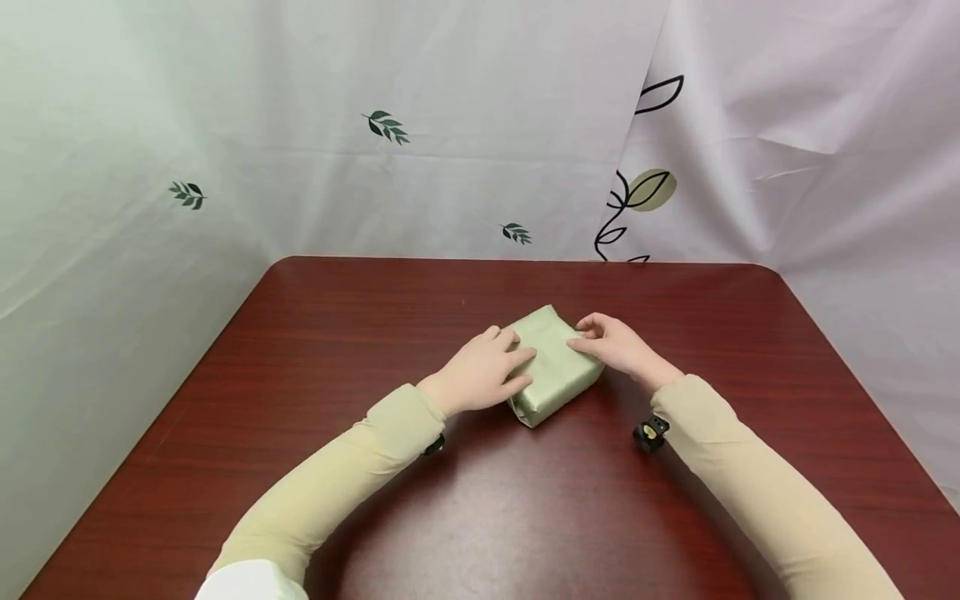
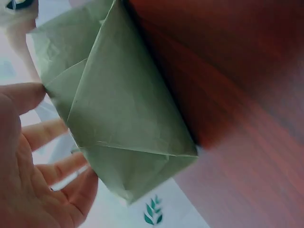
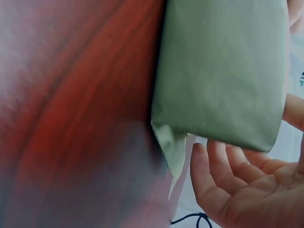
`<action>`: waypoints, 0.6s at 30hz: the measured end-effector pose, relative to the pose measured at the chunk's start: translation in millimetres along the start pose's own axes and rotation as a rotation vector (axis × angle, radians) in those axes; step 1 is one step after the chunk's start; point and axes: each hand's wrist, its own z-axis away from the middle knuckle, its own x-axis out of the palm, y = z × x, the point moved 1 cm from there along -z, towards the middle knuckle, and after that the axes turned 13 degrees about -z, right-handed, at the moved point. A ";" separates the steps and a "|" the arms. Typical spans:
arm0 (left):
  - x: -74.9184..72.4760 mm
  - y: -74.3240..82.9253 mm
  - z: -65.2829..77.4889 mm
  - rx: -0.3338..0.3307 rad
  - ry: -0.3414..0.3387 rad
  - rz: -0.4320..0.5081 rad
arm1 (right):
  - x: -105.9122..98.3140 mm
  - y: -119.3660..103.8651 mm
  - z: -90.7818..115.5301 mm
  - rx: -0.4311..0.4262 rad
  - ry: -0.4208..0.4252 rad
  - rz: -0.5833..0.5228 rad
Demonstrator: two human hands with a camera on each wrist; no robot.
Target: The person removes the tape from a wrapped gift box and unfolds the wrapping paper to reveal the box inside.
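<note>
A box wrapped in pale green paper (image 1: 557, 358) lies on the table. Across its left top edge my left hand (image 1: 487, 371) rests with fingers spread. In the left wrist view, a folded paper end (image 2: 118, 99) faces the camera, its triangular flaps lying against the box. At the right end is my right hand (image 1: 611, 343), its thumb on the top edge and its other fingers loosely bent beside the end. A loose paper flap (image 3: 175, 147) juts out near those fingers in the right wrist view.
The dark red wooden table (image 1: 480, 508) extends around the box. White cloth (image 1: 465, 75) printed with leaves hangs behind it and along the sides. A small black device (image 1: 650, 433) is strapped at the right wrist.
</note>
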 end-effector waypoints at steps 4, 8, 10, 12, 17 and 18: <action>-3.0 11.3 2.2 -0.012 0.011 -0.064 | -2.7 -2.8 -6.1 -0.031 -0.026 0.027; -6.8 20.4 4.1 -0.019 -0.010 -0.098 | -4.7 -3.6 -12.5 -0.069 -0.072 0.039; -8.7 24.6 4.3 -0.022 -0.019 -0.113 | -5.8 -3.5 -15.8 -0.096 -0.098 0.056; -10.6 28.9 3.9 -0.022 -0.021 -0.136 | -7.0 -2.8 -19.3 -0.129 -0.128 0.082; -14.8 40.1 3.3 -0.010 -0.011 -0.175 | -8.6 -2.1 -25.7 -0.180 -0.189 0.100; -16.2 42.5 3.3 -0.006 -0.006 -0.178 | -8.5 -2.3 -26.4 -0.187 -0.198 0.103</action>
